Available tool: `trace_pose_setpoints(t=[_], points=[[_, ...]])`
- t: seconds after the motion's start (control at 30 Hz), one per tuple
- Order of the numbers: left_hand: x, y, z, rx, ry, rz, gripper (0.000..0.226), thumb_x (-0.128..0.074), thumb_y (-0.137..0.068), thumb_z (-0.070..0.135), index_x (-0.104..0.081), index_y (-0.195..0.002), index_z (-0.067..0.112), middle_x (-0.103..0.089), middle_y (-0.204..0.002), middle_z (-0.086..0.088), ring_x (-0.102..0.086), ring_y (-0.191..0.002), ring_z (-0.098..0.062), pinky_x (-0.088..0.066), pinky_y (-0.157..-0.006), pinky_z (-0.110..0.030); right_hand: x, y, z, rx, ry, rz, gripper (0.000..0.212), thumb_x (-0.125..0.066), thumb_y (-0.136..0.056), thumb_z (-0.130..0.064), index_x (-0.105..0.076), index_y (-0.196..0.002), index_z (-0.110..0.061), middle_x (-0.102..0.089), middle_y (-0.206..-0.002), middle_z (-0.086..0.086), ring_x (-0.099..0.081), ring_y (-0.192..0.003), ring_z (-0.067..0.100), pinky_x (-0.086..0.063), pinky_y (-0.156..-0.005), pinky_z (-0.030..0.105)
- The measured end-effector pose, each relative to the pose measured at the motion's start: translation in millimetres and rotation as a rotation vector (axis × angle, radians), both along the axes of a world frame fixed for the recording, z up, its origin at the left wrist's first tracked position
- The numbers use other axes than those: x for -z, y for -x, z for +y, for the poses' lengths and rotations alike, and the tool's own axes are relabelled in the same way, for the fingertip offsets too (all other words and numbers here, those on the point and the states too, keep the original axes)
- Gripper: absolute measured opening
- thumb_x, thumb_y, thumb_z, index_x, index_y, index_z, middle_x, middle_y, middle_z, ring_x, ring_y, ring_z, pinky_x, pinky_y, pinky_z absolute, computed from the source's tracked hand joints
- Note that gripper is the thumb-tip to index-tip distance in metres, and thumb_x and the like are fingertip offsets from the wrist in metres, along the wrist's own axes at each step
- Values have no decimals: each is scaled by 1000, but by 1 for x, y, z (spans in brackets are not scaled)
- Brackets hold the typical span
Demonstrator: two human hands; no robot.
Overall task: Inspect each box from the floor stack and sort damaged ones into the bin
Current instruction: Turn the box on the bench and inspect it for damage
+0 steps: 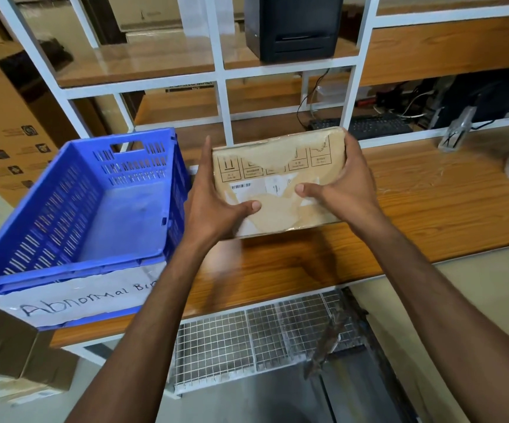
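- Your left hand (216, 196) grips the left edge of the box (277, 175), with the thumb laid across the facing side and the fingers running up along the edge. Your right hand (341, 184) clasps the right edge the same way, thumb on the face.
- The box is at the centre of the frame, above the table (415, 209). It is tilted so its printed face looks at you, and it appears to be lifted clear of the tabletop.
- Both thumbs cover part of the lower face. Slide them toward the edges one at a time so the whole panel shows.
- Pale, torn-looking patches run along the top and across the lower middle, cutting through the printed symbols. That reads to me as surface damage, but turn the box and check the corners and back before you decide.
- Hold it by the firm edges, not the peeled areas, since loose skin may tear further.
- The blue bin (48, 215) stands just beside your left hand, at the left of the frame. Its paper label (79, 300) reads "Abnormal Bin".
- If you confirm the damage, carry the box left over the bin's wall and lower it in rather than dropping it.
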State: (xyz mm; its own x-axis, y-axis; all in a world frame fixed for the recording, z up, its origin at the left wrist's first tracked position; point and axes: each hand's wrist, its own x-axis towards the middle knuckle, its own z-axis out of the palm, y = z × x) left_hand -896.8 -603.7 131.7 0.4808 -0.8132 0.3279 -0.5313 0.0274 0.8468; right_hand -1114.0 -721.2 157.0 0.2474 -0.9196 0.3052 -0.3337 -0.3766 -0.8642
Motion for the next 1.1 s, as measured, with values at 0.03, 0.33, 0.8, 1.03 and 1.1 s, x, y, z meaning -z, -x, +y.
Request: trace_pose_setpoints(t=[0.03,0.33,0.8,1.03,1.1], points=[[0,3,0,-19,10,-11,142,-100,-66,23,-1,-166,44,-47,-129,36,-54,-128,1,-52,-109,-53,2,-2,0,9,3,-1,115,-103,-57,-25,-40,-153,-32,-63,-133,-16,-58,-127,10,-53,-108,45],[-20,-4,-7,-48,121,144,111,-101,-65,22,-35,-155,19,-64,-129,14,-66,-112,5,-60,-92,-22,-5,10,-8,-285,-16,8,144,-104,-54,-16,-11,-162,-39,-49,-149,-18,-48,-138,4,-49,-114,41],[1,-18,-5,165,40,-217,158,-100,-64,32,21,-164,24,16,-176,1,4,-163,-20,-20,-130,-55,5,10,-7,-280,15,112,166,-105,-50,-12,15,-163,-41,-35,-162,-11,-37,-149,13,-45,-117,44],[-34,-32,9,256,-87,-197,155,-98,-62,39,18,-166,30,21,-173,9,18,-159,-8,-2,-124,-15,-21,19,-9,-436,36,98,162,-102,-60,-10,20,-164,-36,-15,-158,-42,-23,-150,-11,-35,-120,22],[-43,-34,12,261,-147,-196,147,-96,-61,43,5,-167,39,20,-174,8,21,-158,-7,0,-123,-24,-36,20,-12,-466,55,142,153,-102,-59,-15,4,-167,-41,-9,-172,-21,-17,-157,2,-30,-126,34]])
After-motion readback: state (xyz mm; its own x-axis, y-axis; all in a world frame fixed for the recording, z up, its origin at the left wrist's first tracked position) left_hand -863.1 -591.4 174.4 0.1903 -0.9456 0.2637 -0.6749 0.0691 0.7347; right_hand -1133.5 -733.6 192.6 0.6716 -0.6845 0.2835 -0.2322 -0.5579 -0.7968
